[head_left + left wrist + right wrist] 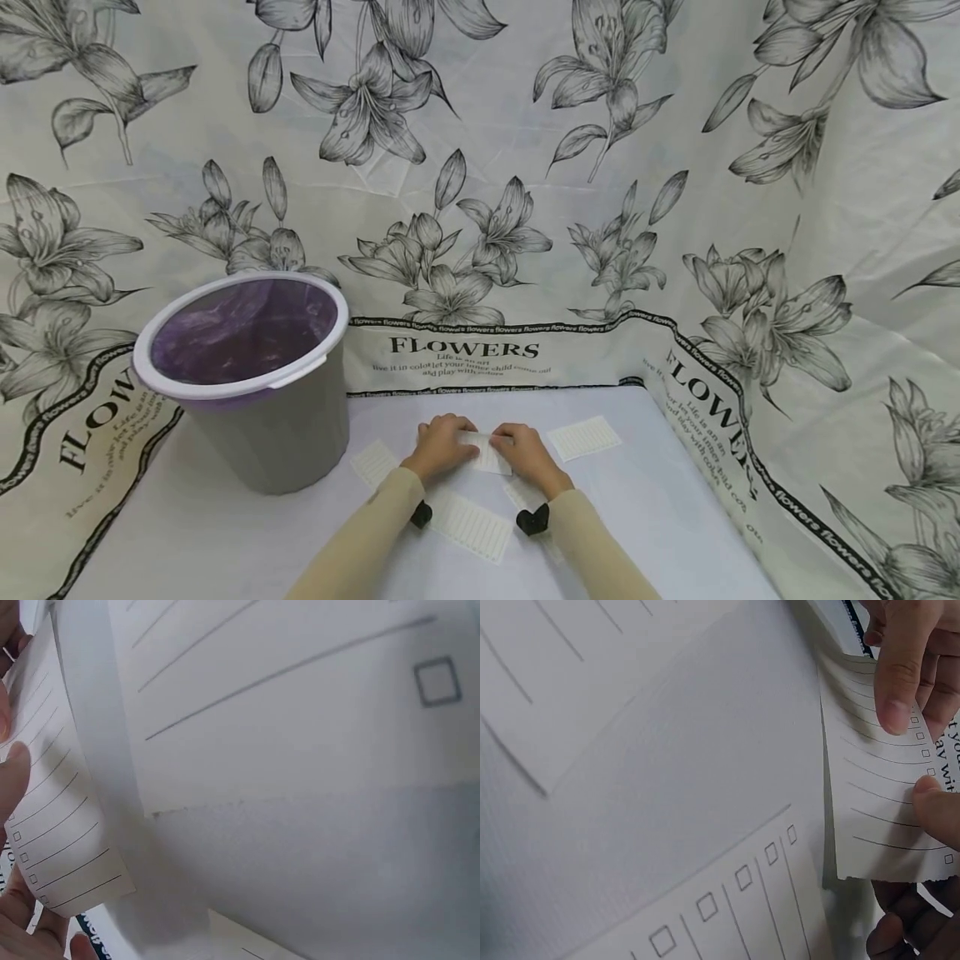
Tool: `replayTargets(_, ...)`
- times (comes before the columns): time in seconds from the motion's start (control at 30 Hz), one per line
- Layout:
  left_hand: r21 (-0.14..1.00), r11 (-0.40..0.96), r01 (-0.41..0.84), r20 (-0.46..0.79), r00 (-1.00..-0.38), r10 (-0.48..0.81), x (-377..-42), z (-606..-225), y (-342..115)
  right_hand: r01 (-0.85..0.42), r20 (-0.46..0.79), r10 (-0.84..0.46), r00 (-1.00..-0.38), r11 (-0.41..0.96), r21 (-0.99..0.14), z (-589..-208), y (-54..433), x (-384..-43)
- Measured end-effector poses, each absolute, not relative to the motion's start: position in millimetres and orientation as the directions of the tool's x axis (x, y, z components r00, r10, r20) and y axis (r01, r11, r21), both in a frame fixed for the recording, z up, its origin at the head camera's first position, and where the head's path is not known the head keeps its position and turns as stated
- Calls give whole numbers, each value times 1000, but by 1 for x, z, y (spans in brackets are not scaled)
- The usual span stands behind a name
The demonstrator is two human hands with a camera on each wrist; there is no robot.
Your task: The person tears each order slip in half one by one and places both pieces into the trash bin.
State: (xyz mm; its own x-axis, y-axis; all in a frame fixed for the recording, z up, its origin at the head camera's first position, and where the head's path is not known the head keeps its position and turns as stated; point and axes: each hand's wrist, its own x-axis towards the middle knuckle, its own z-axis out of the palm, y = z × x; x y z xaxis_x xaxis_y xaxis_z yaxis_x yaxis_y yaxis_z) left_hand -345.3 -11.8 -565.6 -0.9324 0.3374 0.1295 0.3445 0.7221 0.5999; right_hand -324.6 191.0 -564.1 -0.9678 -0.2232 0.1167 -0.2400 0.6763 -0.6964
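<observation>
A small white checklist sheet (487,455), printed with lines and a column of little boxes, is held between both hands over the white table. My left hand (444,448) pinches its left part, and my right hand (523,454) pinches the right part. In the right wrist view the held sheet (877,802) bends, with thumbs on its printed face and fingers behind the edge. The left wrist view shows the same sheet (67,847) curving at the left. Another checklist sheet (472,527) lies flat nearer the body, between the forearms.
More checklist sheets lie about: one at left (372,461), one at right (585,437), and one partly hidden under the right wrist (523,494). A grey bin (270,442) with a white rim and purple liner stands at left. Flower-printed cloth (480,250) hangs behind.
</observation>
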Motion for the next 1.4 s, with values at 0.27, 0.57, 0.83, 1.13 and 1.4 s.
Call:
replayTargets(0.27, 722, 572, 390, 223, -913, 342, -337, -560, -18, -287, 176, -232, -957, 652, -702, -557, 188, -317)
replayTargets(0.57, 770, 481, 419, 268, -897, 352, -325, -554, -17, -329, 215, -254, -943, 619, -713, -547, 183, -302)
replayTargets(0.83, 789, 430, 438, 305, -888, 344, -311, -559, -12, -327, 247, -214, -945, 599, -731, -543, 184, -284)
replayTargets(1.13, 787, 408, 463, 332, -875, 353, -286, -559, -18, -350, 232, -268, -935, 592, -726, -537, 183, -260)
replayTargets(1.4, 798, 413, 438, 319, -890, 327, -269, -562, -30, -363, 224, -298, -928, 584, -726, -533, 172, -247)
